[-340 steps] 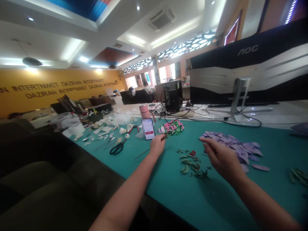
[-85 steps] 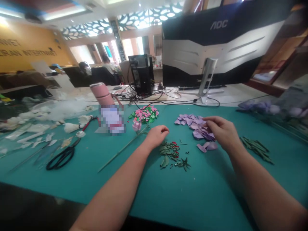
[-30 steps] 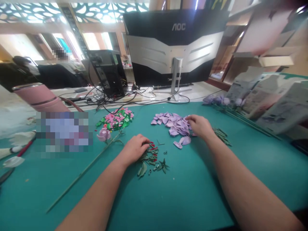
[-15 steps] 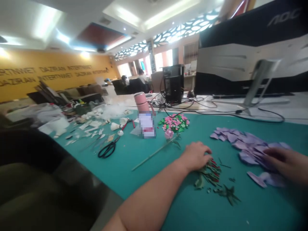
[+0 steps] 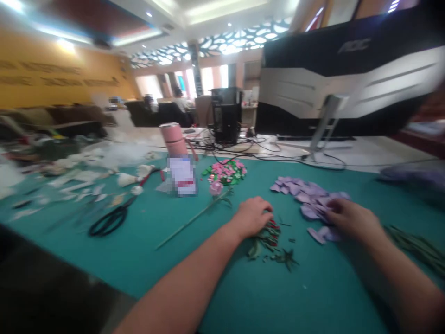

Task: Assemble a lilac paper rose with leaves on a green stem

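My left hand [image 5: 253, 216] rests at the back of a small pile of green and red leaf-like pieces [image 5: 271, 236], its fingers bent and a little apart, with nothing seen in them. On the mat just in front lies a green star-shaped calyx [image 5: 288, 259]. My right hand [image 5: 356, 221] reaches into a heap of light purple petals [image 5: 311, 192], thumb and fingers closing on petals at its right end. A few purple petals [image 5: 321, 234] lie apart, nearer to me. Beyond my left hand is a pink rose [image 5: 216, 187] on a long green stem [image 5: 187, 224].
Pink and green flower pieces [image 5: 227, 170] lie at the back of the green mat [image 5: 278, 297]. Black-handled scissors [image 5: 109, 220], a pink bottle [image 5: 174, 139] and a blurred-out upright item [image 5: 182, 176] are to the left. A monitor [image 5: 313, 88] stands behind; green stems [image 5: 417, 246] lie at right.
The view has swung right, so things sit further left and green stems show at the right edge. My left hand stays by the green pieces; my right hand remains at the purple petals.
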A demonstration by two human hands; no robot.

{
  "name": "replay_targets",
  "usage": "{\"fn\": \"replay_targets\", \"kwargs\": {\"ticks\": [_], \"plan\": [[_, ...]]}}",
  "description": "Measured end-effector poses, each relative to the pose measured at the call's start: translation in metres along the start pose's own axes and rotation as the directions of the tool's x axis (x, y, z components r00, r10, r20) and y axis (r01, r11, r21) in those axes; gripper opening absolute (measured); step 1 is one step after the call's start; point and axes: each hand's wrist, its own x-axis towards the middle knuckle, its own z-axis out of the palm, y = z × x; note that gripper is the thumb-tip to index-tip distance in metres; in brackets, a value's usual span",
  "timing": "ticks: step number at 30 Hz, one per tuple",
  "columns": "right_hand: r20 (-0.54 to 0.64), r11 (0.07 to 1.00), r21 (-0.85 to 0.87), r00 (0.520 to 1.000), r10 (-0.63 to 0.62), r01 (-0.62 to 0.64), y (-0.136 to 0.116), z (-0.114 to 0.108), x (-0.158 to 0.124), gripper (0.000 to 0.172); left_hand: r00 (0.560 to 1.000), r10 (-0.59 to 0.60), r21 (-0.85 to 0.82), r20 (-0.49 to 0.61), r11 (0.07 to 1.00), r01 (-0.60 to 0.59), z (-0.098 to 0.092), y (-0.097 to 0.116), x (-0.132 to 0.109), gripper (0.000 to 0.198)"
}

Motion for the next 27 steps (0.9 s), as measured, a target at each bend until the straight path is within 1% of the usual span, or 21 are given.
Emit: {"fn": "replay_targets", "kwargs": {"ticks": [2, 4, 7, 9, 10, 11, 12, 13, 14, 15, 17, 20, 22, 24, 27], "plan": [[0.019, 0.998, -0.055, 0.999, 0.03, -0.029, -0.021, -0.012, -0.005, 0.021, 1.0, 0.006, -0.024, -0.021, 1.0, -0.007, -0.002, -0.001, 0.001, 0.021], [0.029, 0.997, -0.052, 0.998, 0.059, -0.058, -0.031, -0.02, -0.006, 0.023, 0.999, 0.024, -0.039, -0.034, 0.999, -0.025, -0.004, -0.002, 0.003, 0.021], [0.001, 0.989, 0.087, 0.993, 0.118, -0.117, -0.037, -0.032, -0.008, 0.021, 0.998, 0.044, -0.061, -0.047, 0.997, -0.047, -0.007, -0.001, 0.003, 0.021], [0.013, 0.963, 0.233, 0.99, 0.138, -0.137, -0.044, -0.038, -0.01, 0.021, 0.996, 0.045, -0.08, -0.074, 0.995, -0.051, -0.009, 0.002, 0.002, 0.02], [0.045, 0.929, 0.343, 0.99, 0.133, -0.14, -0.05, -0.04, -0.013, 0.023, 0.994, 0.045, -0.094, -0.096, 0.994, -0.054, -0.01, 0.004, 0.002, 0.02], [0.094, 0.872, 0.467, 0.989, 0.118, -0.148, -0.056, -0.042, -0.015, 0.025, 0.992, 0.043, -0.114, -0.122, 0.992, -0.057, -0.011, 0.006, 0.001, 0.02], [0.156, 0.79, 0.59, 0.983, 0.093, -0.168, -0.064, -0.043, -0.019, 0.027, 0.988, 0.037, -0.142, -0.147, 0.988, -0.058, -0.012, 0.009, 0.0, 0.02], [0.221, 0.688, 0.697, 0.973, 0.06, -0.201, -0.072, -0.043, -0.022, 0.028, 0.985, 0.028, -0.18, -0.169, 0.982, -0.059, -0.013, 0.012, -0.001, 0.02], [0.278, 0.591, 0.771, 0.96, 0.025, -0.238, -0.081, -0.043, -0.026, 0.029, 0.983, 0.01, -0.233, -0.184, 0.971, -0.053, -0.014, 0.015, -0.001, 0.02], [0.322, 0.523, 0.808, 0.947, -0.006, -0.271, -0.09, -0.042, -0.031, 0.029, 0.982, -0.019, -0.305, -0.186, 0.951, -0.04, -0.015, 0.018, -0.002, 0.02], [0.376, 0.454, 0.836, 0.924, -0.062, -0.31, -0.106, -0.039, -0.04, 0.028, 0.985, -0.088, -0.491, -0.149, 0.871, 0.003, -0.014, 0.024, -0.003, 0.024], [0.417, 0.438, 0.84, 0.897, -0.144, -0.32, -0.124, -0.035, -0.052, 0.026, 0.987, -0.151, -0.738, -0.047, 0.671, 0.068, -0.013, 0.028, -0.002, 0.034], [0.433, 0.446, 0.836, 0.884, -0.178, -0.319, -0.132, -0.033, -0.056, 0.025, 0.985, -0.174, -0.812, -0.003, 0.575, 0.099, -0.012, 0.029, -0.001, 0.034], [0.441, 0.462, 0.829, 0.877, -0.194, -0.315, -0.135, -0.034, -0.058, 0.025, 0.978, -0.21, -0.832, 0.011, 0.541, 0.126, -0.012, 0.029, -0.001, 0.03], [0.437, 0.525, 0.8, 0.882, -0.177, -0.291, -0.13, -0.038, -0.06, 0.026, 0.967, -0.253, -0.834, -0.018, 0.538, 0.125, -0.012, 0.033, -0.005, 0.024]]}}
